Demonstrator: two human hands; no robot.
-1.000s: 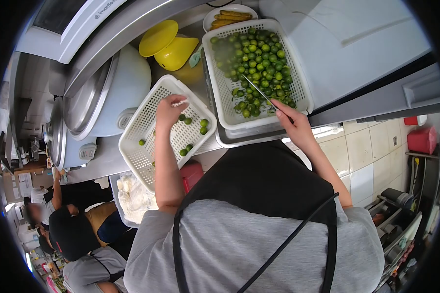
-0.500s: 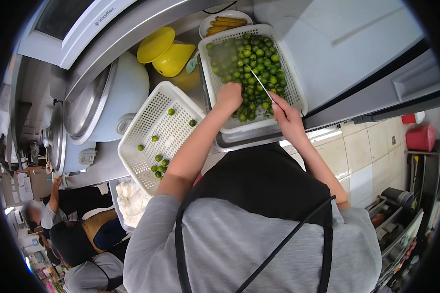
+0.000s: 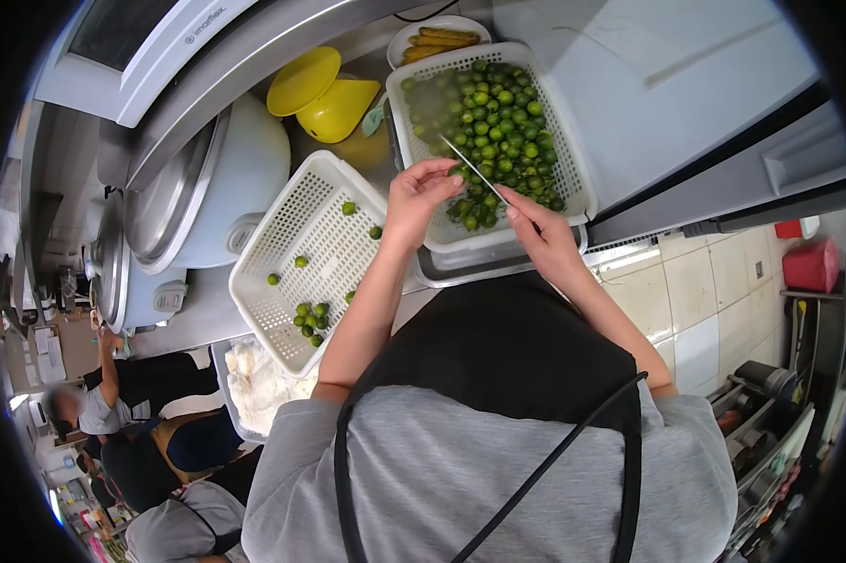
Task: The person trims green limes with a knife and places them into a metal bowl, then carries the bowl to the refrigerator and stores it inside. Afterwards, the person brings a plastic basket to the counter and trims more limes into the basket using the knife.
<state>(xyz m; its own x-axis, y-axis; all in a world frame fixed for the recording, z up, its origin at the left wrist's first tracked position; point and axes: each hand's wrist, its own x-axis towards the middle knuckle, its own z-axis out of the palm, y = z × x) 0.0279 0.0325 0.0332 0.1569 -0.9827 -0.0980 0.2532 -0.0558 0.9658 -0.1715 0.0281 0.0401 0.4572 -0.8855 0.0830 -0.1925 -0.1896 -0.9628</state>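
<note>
My right hand (image 3: 541, 230) is closed round the dark handle of a knife (image 3: 475, 169), whose thin blade points up and left over the green citrus fruits (image 3: 507, 122). These fill much of a white perforated basket (image 3: 587, 183) standing on a metal tray. At the basket's near left side my left hand (image 3: 421, 195) pinches a small green fruit (image 3: 459, 174) between thumb and fingers, close to the blade. A second white basket (image 3: 245, 281), left of my left forearm, holds several scattered green fruits (image 3: 310, 317).
A yellow scale (image 3: 334, 108) and a plate (image 3: 400, 42) of long yellowish-brown food lie behind the baskets. Large lidded cookers (image 3: 264, 159) stand at left. Below the left basket is a tub (image 3: 254, 385) of white contents. Co-workers (image 3: 132, 385) are at lower left; a red bin (image 3: 810, 267) is at right.
My left hand went from the left basket into the fruit pile, then drew back slightly with a fruit. The knife has shifted down and left towards it.
</note>
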